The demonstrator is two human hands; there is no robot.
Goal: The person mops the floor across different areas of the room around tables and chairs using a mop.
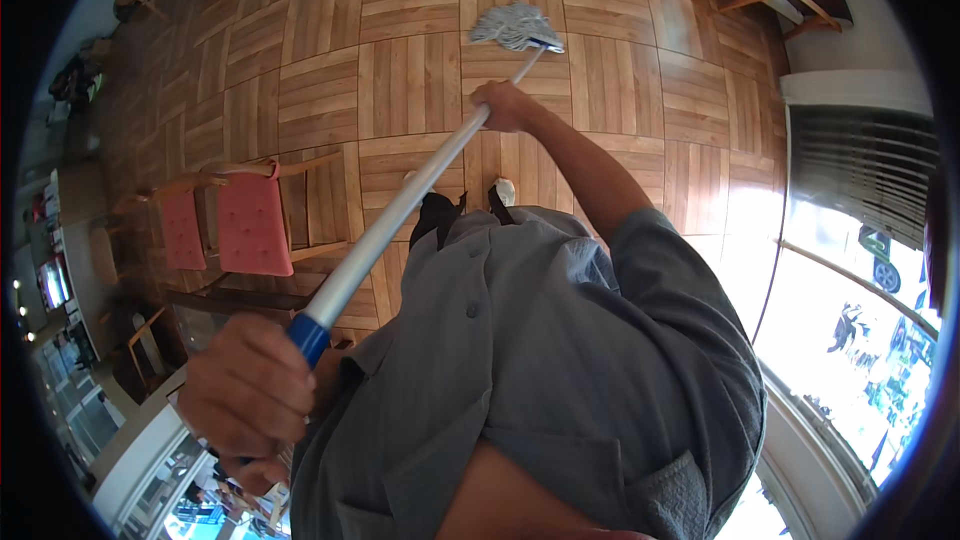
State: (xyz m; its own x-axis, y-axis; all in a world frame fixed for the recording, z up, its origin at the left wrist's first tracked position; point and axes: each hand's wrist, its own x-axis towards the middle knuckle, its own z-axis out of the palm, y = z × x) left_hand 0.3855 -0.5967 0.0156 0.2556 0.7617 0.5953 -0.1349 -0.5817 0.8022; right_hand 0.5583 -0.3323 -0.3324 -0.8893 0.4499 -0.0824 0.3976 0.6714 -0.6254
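A mop with a pale metal handle (398, 208) slants across the view from lower left to top centre. Its grey string head (515, 27) lies spread on the wooden floor, joined to the handle by a blue clamp (546, 43). My left hand (250, 385) is closed round the top end of the handle, just by its blue grip (309, 336). Farther down the handle, my right hand (505, 106) wraps round it with the arm stretched forward. The tip of one shoe (503, 190) shows below my right hand.
Chairs with pink padded cushions (252, 224) stand at the left. More wooden furniture (790, 5) is at the far right. On the right a bright glass window (840, 300) with dark slatted blinds (860, 165) borders the parquet floor (410, 90).
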